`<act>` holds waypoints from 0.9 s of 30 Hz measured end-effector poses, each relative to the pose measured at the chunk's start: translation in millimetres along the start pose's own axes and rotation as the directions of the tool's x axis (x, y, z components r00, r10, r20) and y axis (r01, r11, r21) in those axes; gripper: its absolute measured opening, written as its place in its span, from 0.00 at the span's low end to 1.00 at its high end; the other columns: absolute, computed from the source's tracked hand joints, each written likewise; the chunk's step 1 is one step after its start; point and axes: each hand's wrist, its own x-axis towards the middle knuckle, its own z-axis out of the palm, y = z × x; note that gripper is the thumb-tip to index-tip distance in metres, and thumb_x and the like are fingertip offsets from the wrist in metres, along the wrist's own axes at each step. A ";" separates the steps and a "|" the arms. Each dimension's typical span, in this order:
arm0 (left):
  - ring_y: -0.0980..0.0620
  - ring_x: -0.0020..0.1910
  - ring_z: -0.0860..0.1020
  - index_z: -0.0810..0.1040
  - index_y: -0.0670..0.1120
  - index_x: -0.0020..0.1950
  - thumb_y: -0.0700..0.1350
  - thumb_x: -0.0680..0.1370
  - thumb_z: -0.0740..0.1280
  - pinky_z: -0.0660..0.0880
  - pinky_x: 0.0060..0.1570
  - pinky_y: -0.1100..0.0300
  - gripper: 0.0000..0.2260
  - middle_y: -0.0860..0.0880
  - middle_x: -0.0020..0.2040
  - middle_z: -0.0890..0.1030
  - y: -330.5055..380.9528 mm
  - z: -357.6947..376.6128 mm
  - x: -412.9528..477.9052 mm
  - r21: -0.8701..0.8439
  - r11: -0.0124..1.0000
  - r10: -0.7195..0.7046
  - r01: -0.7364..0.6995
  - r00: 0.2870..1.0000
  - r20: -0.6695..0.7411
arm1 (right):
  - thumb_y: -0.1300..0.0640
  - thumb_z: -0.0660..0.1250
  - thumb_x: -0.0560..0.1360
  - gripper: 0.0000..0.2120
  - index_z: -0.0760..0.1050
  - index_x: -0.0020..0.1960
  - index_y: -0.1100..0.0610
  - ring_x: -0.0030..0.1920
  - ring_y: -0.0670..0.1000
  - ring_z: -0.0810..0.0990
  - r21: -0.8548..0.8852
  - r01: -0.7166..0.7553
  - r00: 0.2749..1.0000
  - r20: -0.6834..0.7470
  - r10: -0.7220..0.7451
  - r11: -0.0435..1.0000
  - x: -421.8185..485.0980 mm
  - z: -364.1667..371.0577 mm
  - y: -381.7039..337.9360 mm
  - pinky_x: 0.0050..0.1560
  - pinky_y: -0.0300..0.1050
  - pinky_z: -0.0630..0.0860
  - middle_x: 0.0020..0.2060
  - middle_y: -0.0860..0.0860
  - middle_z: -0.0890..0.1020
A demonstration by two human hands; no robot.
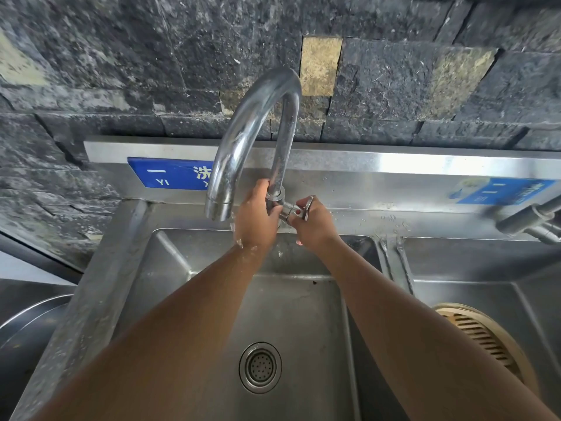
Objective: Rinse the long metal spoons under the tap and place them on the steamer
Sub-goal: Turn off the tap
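Observation:
A tall curved chrome tap [258,117] rises behind the steel sink [170,262]. My left hand [256,218] grips the base of the tap's upright pipe. My right hand [314,224] is closed on the tap's metal handle [305,206], just right of the base. No water stream shows at the spout [217,209]; both wrists look wet. A round bamboo steamer [482,335] lies in the right basin, partly behind my right forearm. No spoons are in view.
The left basin holds only a round drain [260,367]. A second tap [528,221] juts in at the right edge. A metal bowl rim [27,317] shows at the far left. A dark stone wall stands behind the sink, with blue signs [170,174] on the backsplash.

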 end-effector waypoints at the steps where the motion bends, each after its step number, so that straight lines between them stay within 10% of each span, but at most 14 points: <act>1: 0.48 0.48 0.82 0.74 0.46 0.61 0.37 0.74 0.73 0.79 0.49 0.50 0.18 0.48 0.50 0.83 0.6 -0.4 0.1 0.001 1.000 -0.001 0.001 1.000 0.004 | 0.59 0.68 0.79 0.10 0.69 0.55 0.52 0.39 0.46 0.76 0.004 -0.001 1.000 0.002 0.001 1.000 0.2 0.2 0.3 0.49 0.62 0.83 0.41 0.45 0.76; 27: 0.46 0.48 0.81 0.72 0.47 0.62 0.37 0.74 0.71 0.79 0.48 0.45 0.18 0.47 0.52 0.80 0.6 -1.1 -0.8 0.024 1.000 0.002 -0.003 1.000 0.013 | 0.60 0.67 0.79 0.14 0.70 0.63 0.58 0.48 0.54 0.80 0.046 -0.059 0.998 0.032 0.057 0.997 -4.2 -2.3 -4.9 0.46 0.63 0.84 0.43 0.47 0.76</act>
